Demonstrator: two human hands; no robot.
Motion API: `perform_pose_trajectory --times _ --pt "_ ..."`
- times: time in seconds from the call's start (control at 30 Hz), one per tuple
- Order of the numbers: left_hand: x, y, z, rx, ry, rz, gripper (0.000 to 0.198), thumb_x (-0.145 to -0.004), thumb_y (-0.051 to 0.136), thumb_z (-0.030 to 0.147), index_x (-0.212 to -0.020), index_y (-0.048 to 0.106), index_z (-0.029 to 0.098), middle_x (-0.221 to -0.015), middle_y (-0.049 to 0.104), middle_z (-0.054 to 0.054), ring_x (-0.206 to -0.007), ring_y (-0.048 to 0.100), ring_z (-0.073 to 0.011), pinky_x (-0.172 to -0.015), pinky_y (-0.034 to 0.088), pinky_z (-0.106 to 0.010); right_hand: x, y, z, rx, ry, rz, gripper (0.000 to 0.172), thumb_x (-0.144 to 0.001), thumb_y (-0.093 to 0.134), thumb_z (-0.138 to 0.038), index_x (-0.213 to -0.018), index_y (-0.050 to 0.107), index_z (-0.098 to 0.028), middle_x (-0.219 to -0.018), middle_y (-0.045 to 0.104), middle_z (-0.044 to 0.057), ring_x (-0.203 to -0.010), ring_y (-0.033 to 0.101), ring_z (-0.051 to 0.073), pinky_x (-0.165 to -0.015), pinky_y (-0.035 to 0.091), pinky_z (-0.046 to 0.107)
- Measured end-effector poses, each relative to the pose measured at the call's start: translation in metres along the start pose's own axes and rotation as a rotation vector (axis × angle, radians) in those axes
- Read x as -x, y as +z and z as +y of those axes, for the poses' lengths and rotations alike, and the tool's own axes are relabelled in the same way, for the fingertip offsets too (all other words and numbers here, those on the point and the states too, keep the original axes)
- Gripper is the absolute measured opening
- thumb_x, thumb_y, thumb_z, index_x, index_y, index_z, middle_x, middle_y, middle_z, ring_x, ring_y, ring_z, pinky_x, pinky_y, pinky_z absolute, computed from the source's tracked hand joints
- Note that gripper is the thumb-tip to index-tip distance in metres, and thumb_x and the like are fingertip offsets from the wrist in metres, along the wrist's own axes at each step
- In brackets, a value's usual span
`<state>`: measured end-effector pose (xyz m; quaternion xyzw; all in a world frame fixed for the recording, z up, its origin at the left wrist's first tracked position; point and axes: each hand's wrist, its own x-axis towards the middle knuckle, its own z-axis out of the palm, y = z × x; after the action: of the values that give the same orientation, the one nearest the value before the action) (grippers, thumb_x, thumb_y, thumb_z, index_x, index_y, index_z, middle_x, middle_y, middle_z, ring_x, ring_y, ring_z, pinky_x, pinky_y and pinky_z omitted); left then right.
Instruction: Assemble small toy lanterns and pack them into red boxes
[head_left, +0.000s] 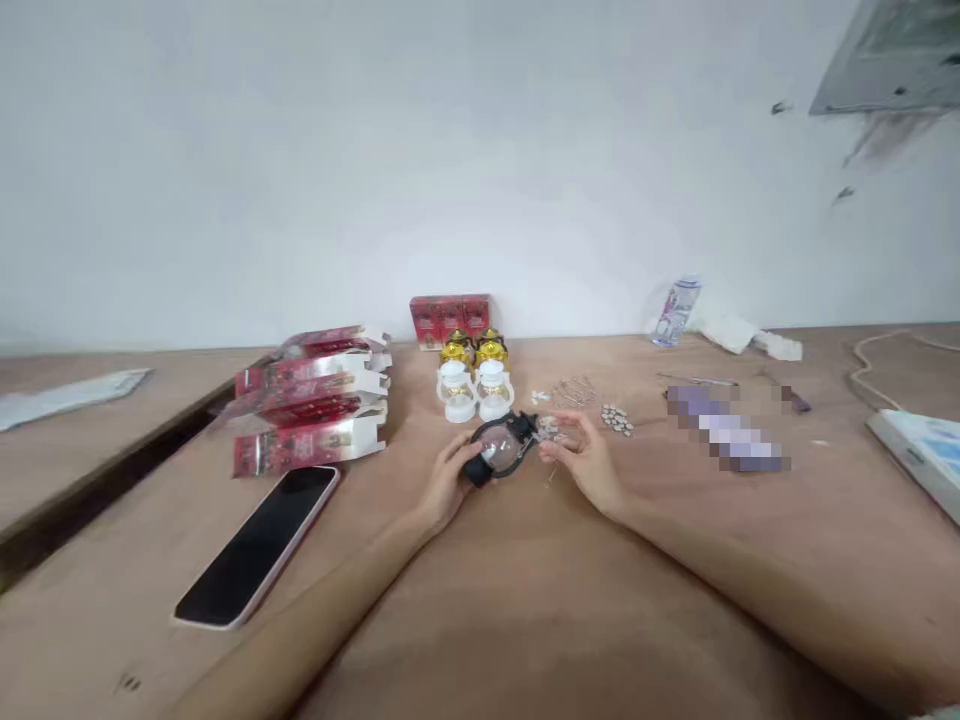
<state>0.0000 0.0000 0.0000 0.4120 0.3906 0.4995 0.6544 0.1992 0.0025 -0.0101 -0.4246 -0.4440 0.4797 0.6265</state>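
Fingers [466, 452] of the left hand [444, 482] hold a black lantern [498, 448] by its base, just below the middle of the frame. The lantern is tilted: its clear round globe faces up, its base points to the lower left and its cap to the upper right. The right hand [589, 462] is beside the cap, with thumb and finger brought near to each other; whether they pinch some small part, I cannot tell.

Close behind the right hand lies a small pile of pale pieces [551, 427]. A heap of small grey pieces [616, 420] is to its right, and some thin wires [576, 390] lie between and above them. Above the black lantern, two white lanterns [493, 388] stand upright side by side, with two golden lanterns [492, 346] behind them. Three red boxes [450, 321] stand at the wall [480, 160].

Farther to the left, opened red cartons [307, 445] lie in a stack, and a phone [259, 548] with dark screen lies below them on the worktop [480, 610]. On the right side there are a blurred purple thing [739, 437], a leaning container [677, 312], white paper [727, 332] and a pale cord [862, 370].
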Motion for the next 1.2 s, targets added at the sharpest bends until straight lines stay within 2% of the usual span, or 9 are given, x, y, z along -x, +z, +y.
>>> perform_pose_trajectory --times 0.07,0.17,0.3,0.37,0.47,0.6,0.93,1.2 --pt "0.0 0.001 0.001 0.002 0.008 0.0 0.043 -0.065 0.073 0.035 -0.102 0.062 0.017 -0.102 0.059 -0.005 -0.082 0.055 -0.017 -0.054 0.052 -0.023 -0.001 0.001 0.002 0.027 0.022 -0.045 0.036 -0.054 0.079 -0.041 -0.081 0.064 -0.021 -0.082 0.063 -0.001 -0.063 0.066 0.015 -0.064 0.058 0.033" --pt "0.0 0.003 0.003 0.005 0.024 0.017 0.043 -0.061 0.076 0.031 -0.099 0.062 0.017 -0.099 0.06 -0.003 -0.081 0.056 -0.0159 -0.058 0.052 -0.024 -0.002 0.0 0.003 0.082 -0.008 -0.07 0.029 -0.061 0.074 -0.045 -0.069 0.065 -0.019 -0.071 0.064 0.0 -0.063 0.065 0.016 -0.065 0.056 0.033" --pt "0.002 0.006 0.005 0.011 0.033 0.044 0.045 -0.057 0.078 0.026 -0.097 0.06 0.018 -0.093 0.06 -0.001 -0.078 0.057 -0.0136 -0.061 0.05 -0.022 -0.004 -0.003 0.004 0.157 -0.147 0.013 0.023 -0.065 0.072 -0.042 -0.069 0.067 -0.02 -0.065 0.065 -0.001 -0.06 0.059 0.013 -0.061 0.049 0.028" --pt "0.002 0.008 0.006 0.0 0.022 0.054 0.043 -0.056 0.077 0.027 -0.094 0.058 0.017 -0.09 0.06 0.0 -0.074 0.056 -0.0122 -0.057 0.048 -0.02 -0.006 -0.004 0.005 0.147 -0.163 0.055 0.023 -0.066 0.071 -0.043 -0.068 0.066 -0.02 -0.062 0.064 -0.001 -0.055 0.054 0.011 -0.054 0.045 0.025" --pt "0.003 0.01 0.006 -0.034 0.009 0.071 0.039 -0.056 0.074 0.028 -0.089 0.055 0.017 -0.083 0.06 0.001 -0.067 0.055 -0.0106 -0.051 0.044 -0.018 -0.007 -0.005 0.007 0.083 -0.109 0.042 0.026 -0.067 0.071 -0.044 -0.066 0.063 -0.019 -0.06 0.064 -0.001 -0.046 0.049 0.01 -0.045 0.041 0.024" --pt "0.003 0.011 0.006 -0.052 0.007 0.05 0.035 -0.057 0.072 0.03 -0.084 0.053 0.017 -0.079 0.06 0.002 -0.065 0.054 -0.0099 -0.05 0.041 -0.018 -0.009 -0.005 0.008 0.03 -0.088 -0.002 0.027 -0.067 0.072 -0.044 -0.065 0.061 -0.019 -0.059 0.064 0.0 -0.049 0.053 0.011 -0.047 0.044 0.024" --pt "0.003 0.008 0.006 -0.079 0.001 0.05 0.034 -0.058 0.072 0.032 -0.083 0.055 0.018 -0.078 0.06 0.003 -0.065 0.054 -0.0101 -0.051 0.041 -0.018 -0.011 -0.006 0.009 -0.006 -0.072 0.01 0.029 -0.067 0.072 -0.044 -0.064 0.059 -0.019 -0.057 0.062 -0.002 -0.049 0.053 0.01 -0.048 0.044 0.024" --pt "0.004 0.008 0.003 -0.111 0.028 0.0 0.034 -0.059 0.075 0.03 -0.085 0.059 0.017 -0.083 0.064 0.0 -0.073 0.056 -0.0118 -0.06 0.044 -0.02 -0.014 -0.004 0.011 0.02 -0.054 -0.021 0.03 -0.066 0.072 -0.045 -0.063 0.058 -0.019 -0.055 0.06 -0.003 -0.048 0.053 0.01 -0.049 0.045 0.024"
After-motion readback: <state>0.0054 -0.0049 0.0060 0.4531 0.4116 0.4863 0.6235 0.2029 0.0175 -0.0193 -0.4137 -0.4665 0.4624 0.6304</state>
